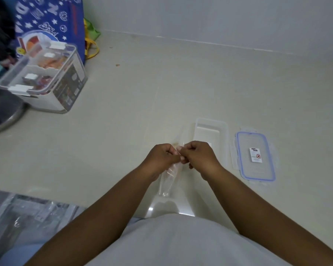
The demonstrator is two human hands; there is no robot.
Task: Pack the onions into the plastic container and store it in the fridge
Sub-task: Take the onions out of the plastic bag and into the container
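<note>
I see both hands meeting over the pale surface (161,89), just in front of my body. The left hand (162,156) and the right hand (197,155) are each curled tight, and each grip is pinched closed on the top of a clear plastic bag (166,181) that hangs down between the wrists toward the near edge. The knuckles of the two hands nearly touch. The bag is thin and see-through; I cannot tell what is inside it, and I cannot make out any onions in it.

The plastic container (210,129) sits open on the surface just beyond and to the right of the right hand, and looks empty as far as I can see. Its lid (255,156), clear with a blue rim and a small white label, lies flat just beside the container on the right, not touching it.

Far to the left stands a larger clear storage box (44,77) with white latches and packets inside. Behind it leans a blue printed bag (50,22).
</note>
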